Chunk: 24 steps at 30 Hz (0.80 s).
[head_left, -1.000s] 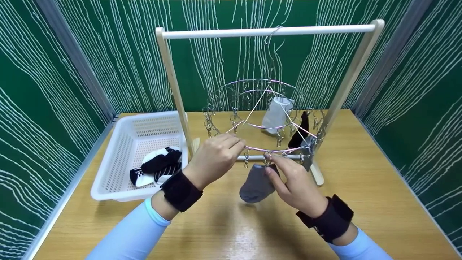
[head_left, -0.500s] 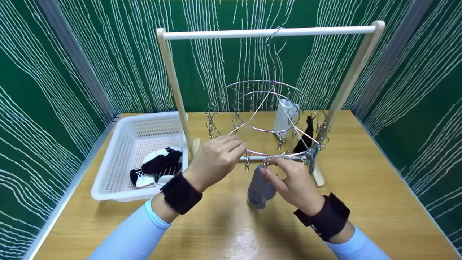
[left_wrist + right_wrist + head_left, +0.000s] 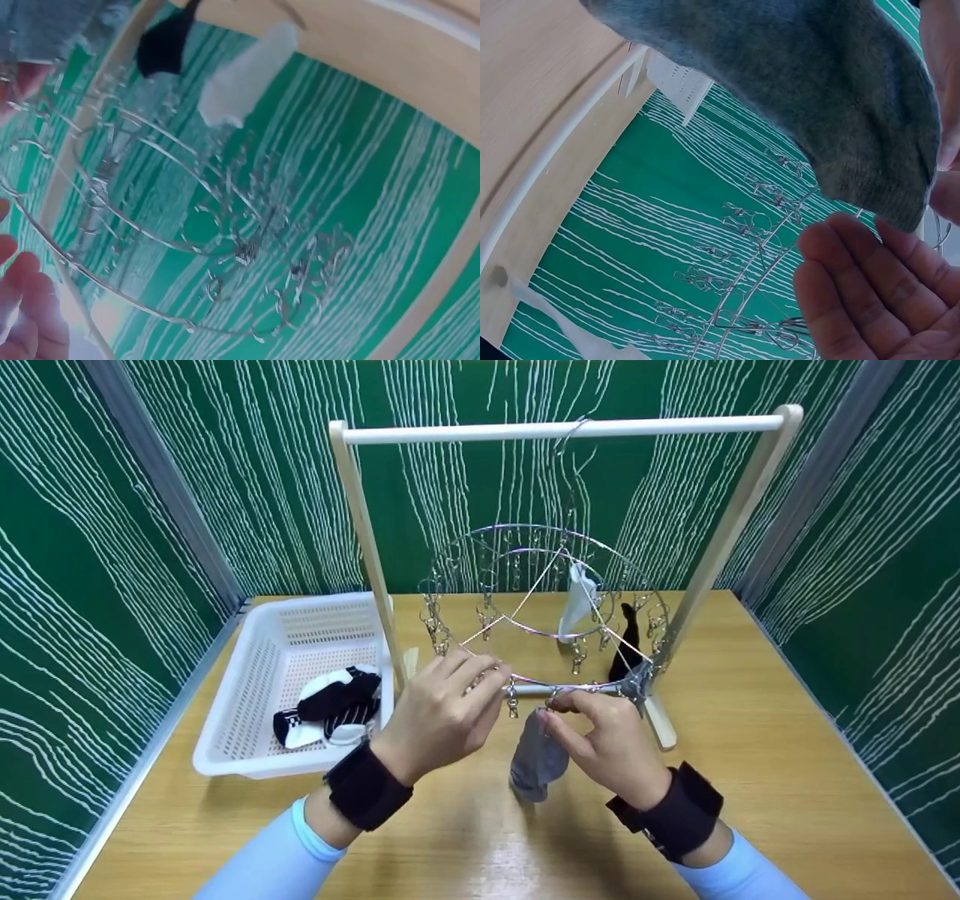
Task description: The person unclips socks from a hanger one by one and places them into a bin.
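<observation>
A grey sock point(image 3: 538, 761) hangs by its cuff at the front of a round metal clip hanger point(image 3: 536, 681). My right hand point(image 3: 611, 742) pinches a small metal clip point(image 3: 550, 705) at that cuff, thumb and index finger close together. In the right wrist view the grey sock point(image 3: 832, 97) fills the top, with the other fingers point(image 3: 855, 277) below its cuff. My left hand point(image 3: 450, 709) is at the hanger's front left rim, fingers loosely bent; in the left wrist view its fingers point(image 3: 30, 292) lie just beside the rim wire.
A white sock point(image 3: 577, 604), a black sock point(image 3: 624, 649) and another grey piece point(image 3: 639, 681) hang on the hanger's right side. A wooden rack point(image 3: 562, 430) bears the hanger. Left stands a white basket point(image 3: 214, 735) holding several black and white socks point(image 3: 330, 701).
The left fingers have loosened from the rim and the hand has shifted slightly left. The right thumb and index finger have moved to the clip at the cuff; the hanger and its socks have swung a little.
</observation>
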### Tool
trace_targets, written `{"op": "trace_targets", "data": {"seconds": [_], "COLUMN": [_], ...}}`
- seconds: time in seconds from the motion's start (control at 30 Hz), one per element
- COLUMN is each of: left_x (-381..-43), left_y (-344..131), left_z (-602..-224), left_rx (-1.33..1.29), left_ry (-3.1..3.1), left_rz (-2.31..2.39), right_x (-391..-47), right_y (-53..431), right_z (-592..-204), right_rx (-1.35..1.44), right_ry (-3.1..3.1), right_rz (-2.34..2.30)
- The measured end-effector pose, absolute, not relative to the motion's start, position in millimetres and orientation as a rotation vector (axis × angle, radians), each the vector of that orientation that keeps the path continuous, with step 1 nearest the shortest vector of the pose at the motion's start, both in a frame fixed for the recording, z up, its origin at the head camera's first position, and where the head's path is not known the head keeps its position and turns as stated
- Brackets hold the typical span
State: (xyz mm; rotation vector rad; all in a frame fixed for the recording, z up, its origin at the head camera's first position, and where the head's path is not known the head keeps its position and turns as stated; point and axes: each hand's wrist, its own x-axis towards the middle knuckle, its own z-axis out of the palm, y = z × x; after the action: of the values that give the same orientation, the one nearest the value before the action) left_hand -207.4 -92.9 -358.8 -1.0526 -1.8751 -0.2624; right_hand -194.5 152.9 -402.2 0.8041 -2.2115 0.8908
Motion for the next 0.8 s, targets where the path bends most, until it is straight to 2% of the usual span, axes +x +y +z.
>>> {"op": "trace_targets", "data": {"seconds": [0.33, 0.6, 0.8], "left_x": [-189.8, -196.4, -210.5], "left_y": [-80.6, -71.9, -67.9], "left_z": [-389.6, -403.4, -406.6], "left_rx": [-1.117, -1.0, -0.97], "left_ry": [-2.019, -2.692, -3.004], "left_rz": [-0.302, -0.237, -0.703], "right_x": [-195.3, -194.0, -192.7], "right_y": [153.4, 152.6, 152.6], "right_z": [-401.2, -400.0, -398.4], "right_rx": [0.798, 0.772, 0.773], "right_ry": [-2.197, -2.233, -2.237], "right_rz": [0.904, 0.943, 0.987]}}
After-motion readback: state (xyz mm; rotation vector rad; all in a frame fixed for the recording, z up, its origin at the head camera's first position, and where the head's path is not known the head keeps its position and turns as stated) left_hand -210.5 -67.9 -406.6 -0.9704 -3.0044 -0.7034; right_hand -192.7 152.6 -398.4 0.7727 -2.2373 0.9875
